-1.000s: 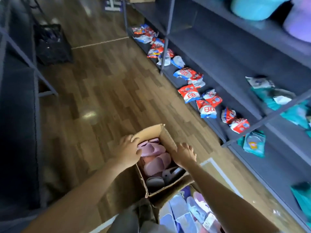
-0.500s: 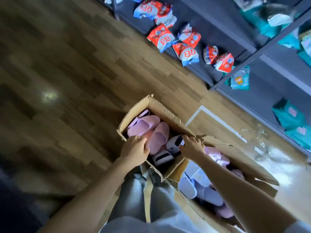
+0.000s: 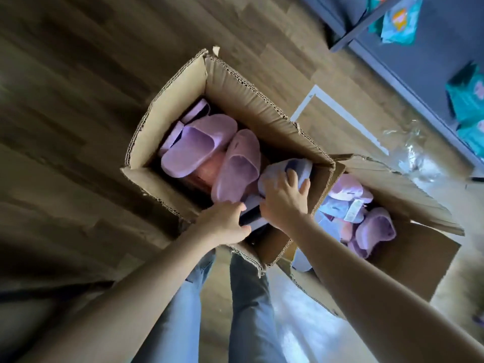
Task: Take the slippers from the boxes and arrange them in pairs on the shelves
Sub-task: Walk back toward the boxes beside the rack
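Both hands were down inside the open brown cardboard box (image 3: pixel 170 100) at the centre of the head view. Of the two, the right hand (image 3: pixel 284 205) had its fingers spread and curled over a pale bluish-white foam slipper (image 3: pixel 296 166) lying against the box's 4 o'clock wall, gripping it from above. Just beside it, toward 8 o'clock, the left hand (image 3: pixel 225 224) appeared to pinch the edge of a white-and-dark slipper (image 3: pixel 252 218) between thumb and fingers, though most of that slipper was hidden.

By my reading, the step in hand was taking slippers out of the box, with nothing yet lifted clear. The next move called for raising both past the cardboard walls, checking that they matched, then carrying them to the dark grey metal shelf (image 3: pixel 432 56) at 1 o'clock, where teal packets (image 3: pixel 398 19) lay.

The gripped pale slipper seemed to run from 8 toward 2 o'clock, and which end was the toe I could not tell. Two lilac foam slippers (image 3: pixel 199 145) lay side by side deeper in the box, long axes roughly 7 to 1 o'clock, toes seemingly toward 7. A second cardboard box (image 3: pixel 419 258) at 4 o'clock held more slippers
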